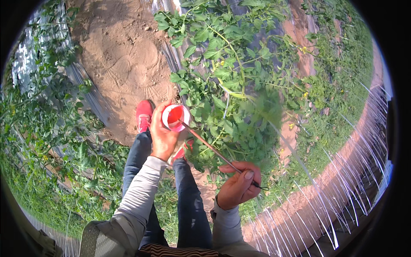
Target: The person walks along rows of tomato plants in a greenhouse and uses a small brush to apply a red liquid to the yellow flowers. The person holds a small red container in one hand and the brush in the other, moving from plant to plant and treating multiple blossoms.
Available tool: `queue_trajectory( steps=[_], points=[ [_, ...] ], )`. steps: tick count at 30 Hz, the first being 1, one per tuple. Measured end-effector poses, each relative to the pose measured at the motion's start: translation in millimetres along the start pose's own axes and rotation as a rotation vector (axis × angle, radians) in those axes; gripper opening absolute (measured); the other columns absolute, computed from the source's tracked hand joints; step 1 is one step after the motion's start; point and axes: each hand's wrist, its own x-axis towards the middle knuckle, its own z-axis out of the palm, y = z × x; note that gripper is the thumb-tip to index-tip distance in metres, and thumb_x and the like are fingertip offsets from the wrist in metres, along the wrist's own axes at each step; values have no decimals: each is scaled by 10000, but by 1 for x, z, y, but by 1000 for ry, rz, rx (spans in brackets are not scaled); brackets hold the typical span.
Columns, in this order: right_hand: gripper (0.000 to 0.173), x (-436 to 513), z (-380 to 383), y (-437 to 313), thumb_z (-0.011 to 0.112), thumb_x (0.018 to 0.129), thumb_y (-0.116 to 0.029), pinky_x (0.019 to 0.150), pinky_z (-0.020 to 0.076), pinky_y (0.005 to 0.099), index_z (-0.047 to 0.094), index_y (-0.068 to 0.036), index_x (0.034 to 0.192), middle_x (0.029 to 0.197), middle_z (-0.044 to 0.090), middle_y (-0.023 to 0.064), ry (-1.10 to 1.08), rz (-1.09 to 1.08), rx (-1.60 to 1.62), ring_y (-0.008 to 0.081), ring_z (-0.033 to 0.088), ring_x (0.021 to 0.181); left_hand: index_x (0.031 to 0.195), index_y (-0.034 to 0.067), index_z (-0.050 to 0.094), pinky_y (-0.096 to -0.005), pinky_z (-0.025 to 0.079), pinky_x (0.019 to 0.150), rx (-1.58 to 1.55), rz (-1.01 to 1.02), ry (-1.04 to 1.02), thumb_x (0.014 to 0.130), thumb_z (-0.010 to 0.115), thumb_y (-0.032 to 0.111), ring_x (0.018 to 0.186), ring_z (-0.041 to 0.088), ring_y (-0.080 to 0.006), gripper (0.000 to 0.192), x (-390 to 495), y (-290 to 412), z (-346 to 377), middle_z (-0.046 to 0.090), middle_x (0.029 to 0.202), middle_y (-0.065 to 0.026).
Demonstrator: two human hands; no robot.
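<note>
A small white cup (188,119) with bright red contents rests in my left hand (162,136), its mouth facing up. Between the thumb and fingers of my right hand (240,185) is a thin brown rod (208,145) with a small dark loop at its near end. The rod slants up to the left, and its far tip reaches into the cup. Leafy tomato plants (224,74) with yellow flowers stand just right of the cup. How deep the tip sits in the red contents cannot be told.
A sandy path (125,61) runs ahead between planted rows with plastic mulch (85,86). More leafy plants (77,151) grow at the left. Many white strings (308,212) stretch across the lower right. My red shoes (144,114) stand on the soil.
</note>
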Motion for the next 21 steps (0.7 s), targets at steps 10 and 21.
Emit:
queue_trajectory(
  steps=[10,21],
  points=[
    [414,8,-17,-63,437,1121,-251,652,559,332,635,88,990,738,663,164,281,137,332,241,699,630,1384,27,613,-329,562,1026,121,32,-280,747,932,-5,1160,694,-192,713,42,110,-19,685,1273,-87],
    [439,39,-42,-74,437,1146,-305,626,590,357,608,96,1090,843,661,194,539,220,494,263,694,650,1363,142,686,-431,412,1247,457,266,-1173,678,987,75,1620,315,-317,751,204,183,94,379,1712,-143]
  ],
)
